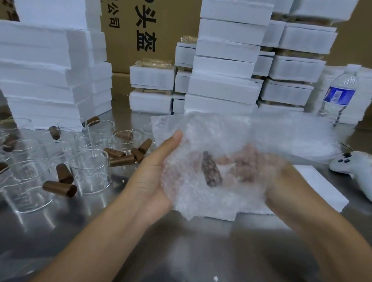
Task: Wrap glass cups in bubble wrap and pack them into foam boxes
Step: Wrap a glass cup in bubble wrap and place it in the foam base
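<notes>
Steel counter (193, 254) carries everything, its sheen smearing the reflections. At far left a stack of white foam slabs (40, 72) is cut off by the frame edge; whether they are lids or boxes I cannot tell. In front of it sit clear glass cups (90, 168) with brown handles, some upright and some on their sides. They are hard to count because the glass shows through itself, and the leftmost are cropped.

Right of them, the left hand (155, 174) grasps the bubble wrap (226, 133) from the left side. Its thumb lies straight up against the front, and its fingers are hidden behind the sheet. Inside the wrap, held above the counter between both hands, is one cup (211, 172). Only its dark handle shows through the bubbles; the glass body cannot be made out.

The right hand (278, 185) goes under the wrap. Its fingers (246, 162) are a pink blur through the plastic, seemingly curled round the cup. The sheet's upper right part is blurred. A foam box (320, 186) lies under the wrap, mostly covered.

Behind, foam boxes (224, 72) are stacked, brown contents just visible in some. Cardboard (170, 4) with partly hidden black print stands at the back. Further right stand a bottle (338, 93) and a white controller (362, 172).
</notes>
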`<state>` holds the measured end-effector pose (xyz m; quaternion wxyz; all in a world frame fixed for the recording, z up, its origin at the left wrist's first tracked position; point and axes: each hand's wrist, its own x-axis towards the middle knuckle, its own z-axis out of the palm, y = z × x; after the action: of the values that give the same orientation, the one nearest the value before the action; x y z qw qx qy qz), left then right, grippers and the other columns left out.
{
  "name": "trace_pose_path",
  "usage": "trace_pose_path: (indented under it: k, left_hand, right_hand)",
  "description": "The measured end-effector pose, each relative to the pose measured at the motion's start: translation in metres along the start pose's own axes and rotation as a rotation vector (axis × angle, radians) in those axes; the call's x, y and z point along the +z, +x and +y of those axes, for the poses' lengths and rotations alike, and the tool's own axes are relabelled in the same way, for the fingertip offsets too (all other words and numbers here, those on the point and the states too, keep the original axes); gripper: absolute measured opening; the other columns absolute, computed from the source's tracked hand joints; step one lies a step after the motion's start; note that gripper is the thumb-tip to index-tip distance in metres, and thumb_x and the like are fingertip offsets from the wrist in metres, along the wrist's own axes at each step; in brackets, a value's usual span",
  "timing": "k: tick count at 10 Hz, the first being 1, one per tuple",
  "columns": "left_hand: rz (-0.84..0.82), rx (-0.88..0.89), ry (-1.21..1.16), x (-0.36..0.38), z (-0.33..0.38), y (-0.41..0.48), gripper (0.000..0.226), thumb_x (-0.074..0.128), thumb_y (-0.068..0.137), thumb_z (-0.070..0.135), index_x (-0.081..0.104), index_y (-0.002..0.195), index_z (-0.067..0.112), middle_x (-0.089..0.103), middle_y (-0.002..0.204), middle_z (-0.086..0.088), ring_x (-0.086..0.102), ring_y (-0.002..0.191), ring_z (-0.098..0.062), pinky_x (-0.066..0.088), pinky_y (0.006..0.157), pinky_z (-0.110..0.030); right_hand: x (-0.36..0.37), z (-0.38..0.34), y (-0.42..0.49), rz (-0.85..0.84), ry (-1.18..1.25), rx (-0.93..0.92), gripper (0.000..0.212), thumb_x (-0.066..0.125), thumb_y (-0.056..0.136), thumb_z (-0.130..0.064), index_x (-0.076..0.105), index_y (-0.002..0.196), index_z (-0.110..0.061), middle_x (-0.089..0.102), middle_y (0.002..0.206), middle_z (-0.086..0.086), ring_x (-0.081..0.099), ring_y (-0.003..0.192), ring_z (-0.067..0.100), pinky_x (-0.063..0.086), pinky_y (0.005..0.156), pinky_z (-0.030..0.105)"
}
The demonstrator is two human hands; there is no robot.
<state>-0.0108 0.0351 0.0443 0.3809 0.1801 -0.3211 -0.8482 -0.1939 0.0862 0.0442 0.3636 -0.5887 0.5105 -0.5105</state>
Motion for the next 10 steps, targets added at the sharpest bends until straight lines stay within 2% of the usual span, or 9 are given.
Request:
trace_pose_path:
  k: [1,2,3,4,5,6,7,8,10]
  left_hand:
    - [-0.035,0.053,-0.125,-0.001,0.005,0.000,0.058,0.068,0.069,0.041,0.065,0.120,0.013,0.064,0.122,-0.015,0.061,0.113,-0.035,0.044,0.098,-0.052]
    - [-0.054,0.121,-0.183,-0.006,0.007,0.002,0.037,0.065,0.072,0.040,0.076,0.095,0.013,0.071,0.108,-0.009,0.068,0.100,-0.028,0.054,0.087,-0.046]
    - [-0.069,0.150,-0.203,-0.004,0.008,0.002,0.039,0.063,0.072,0.042,0.077,0.093,0.013,0.071,0.109,-0.010,0.067,0.102,-0.028,0.054,0.087,-0.046]
    - [-0.091,0.202,-0.221,-0.006,0.009,0.006,0.052,0.064,0.071,0.041,0.067,0.115,0.013,0.066,0.120,-0.012,0.062,0.113,-0.029,0.046,0.098,-0.049]
    - [-0.115,0.259,-0.230,-0.007,0.010,0.008,0.055,0.079,0.061,0.035,0.070,0.110,0.011,0.066,0.118,-0.014,0.062,0.112,-0.030,0.047,0.099,-0.048]
    - [-0.140,0.275,-0.256,-0.009,0.008,0.009,0.067,0.094,0.041,0.024,0.074,0.103,0.009,0.066,0.119,-0.015,0.062,0.111,-0.030,0.041,0.104,-0.044]
    - [-0.179,0.274,-0.264,-0.010,0.005,0.010,0.065,0.094,0.042,0.022,0.074,0.102,0.008,0.066,0.120,-0.014,0.064,0.109,-0.029,0.045,0.100,-0.041]
    - [-0.192,0.293,-0.235,-0.008,0.004,0.010,0.068,0.093,0.043,0.028,0.073,0.105,0.009,0.066,0.120,-0.014,0.064,0.109,-0.028,0.052,0.093,-0.041]
    - [-0.115,0.305,-0.085,-0.005,0.005,0.008,0.102,0.091,0.035,0.043,0.057,0.126,0.015,0.066,0.120,-0.009,0.064,0.110,-0.024,0.051,0.094,-0.039]
  right_hand:
    - [-0.004,-0.030,-0.005,-0.041,0.124,-0.092,0.062,0.042,0.067,-0.081,0.077,0.082,-0.032,0.074,0.079,-0.003,0.068,0.080,0.007,0.049,0.085,0.034]
    - [-0.017,-0.027,-0.011,-0.070,-0.012,-0.259,0.030,0.070,0.070,-0.053,0.074,0.094,-0.036,0.073,0.092,-0.006,0.066,0.092,0.005,0.048,0.083,0.019]
    - [-0.015,-0.031,-0.012,0.046,-0.065,-0.211,0.024,0.081,0.060,-0.037,0.075,0.082,-0.029,0.073,0.095,-0.010,0.066,0.091,0.000,0.047,0.073,0.008]
    - [-0.014,-0.036,0.000,0.263,-0.049,-0.192,0.014,0.070,0.060,-0.034,0.074,0.071,-0.025,0.071,0.093,-0.007,0.064,0.091,0.002,0.049,0.077,0.012]
    - [-0.016,-0.052,0.011,0.428,-0.101,-0.160,0.002,0.072,0.073,-0.031,0.070,0.073,-0.030,0.070,0.087,-0.015,0.062,0.088,0.001,0.050,0.077,0.016]
    - [-0.014,-0.067,0.023,0.494,-0.051,-0.080,0.009,0.070,0.082,-0.029,0.069,0.073,-0.030,0.067,0.088,-0.011,0.062,0.089,0.008,0.052,0.085,0.038]
    - [-0.004,-0.084,0.029,0.488,0.037,-0.077,0.009,0.068,0.084,-0.027,0.067,0.075,-0.027,0.066,0.096,0.000,0.063,0.089,0.016,0.055,0.085,0.045]
    - [0.003,-0.098,0.035,0.510,0.086,-0.147,0.010,0.066,0.087,-0.023,0.067,0.077,-0.027,0.064,0.092,0.001,0.061,0.086,0.016,0.056,0.083,0.043]
    - [0.011,-0.107,0.042,0.510,0.102,-0.279,0.010,0.064,0.088,-0.021,0.068,0.081,-0.026,0.064,0.091,0.004,0.062,0.089,0.016,0.055,0.086,0.043]
